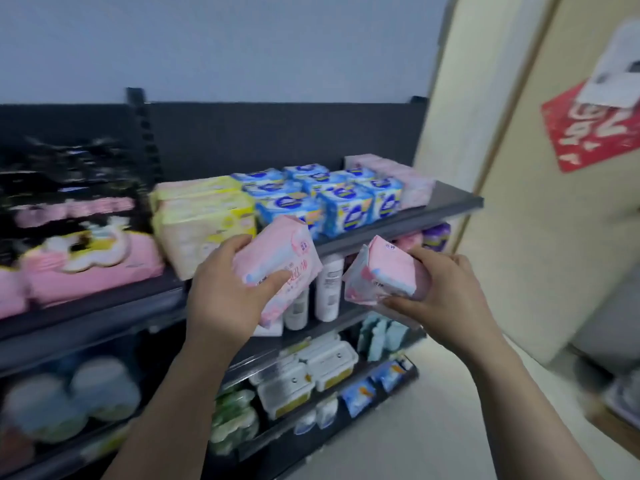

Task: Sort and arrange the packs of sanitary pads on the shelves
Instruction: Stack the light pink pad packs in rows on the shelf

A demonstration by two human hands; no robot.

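I am holding a pink pack [277,261] in my left hand [221,292]. My thumb is lying across its printed front and my fingers are curling up behind it, so it is tilting with its upper corner toward the blue packs [332,199]. My right hand [446,296] is gripping a second pink pack [384,275], fingers wrapping over its far side and thumb pressing along its lower edge (this one is turning its end toward me, so its front is hidden). Both packs are hanging in the air just in front of the top shelf [450,206]. They are staying apart from each other, and neither is touching the shelf.

On that shelf the blue packs are sitting in rows in the middle. Yellow packs [204,216] are stacking up just to their left, and pale pink packs [394,178] are lying at the right end against the dark back panel. Further left, large black and pink bags [86,237] are filling the neighbouring bay, blurred.

Between my hands, white bottles [329,289] are standing upright on the shelf below, and a purple pack [437,237] is showing at that shelf's right end. Lower still, teal packs [381,334] and white tubs [311,372] are sitting on their own shelves. A red sign [595,129] is hanging on the cream door [519,220] to my right.
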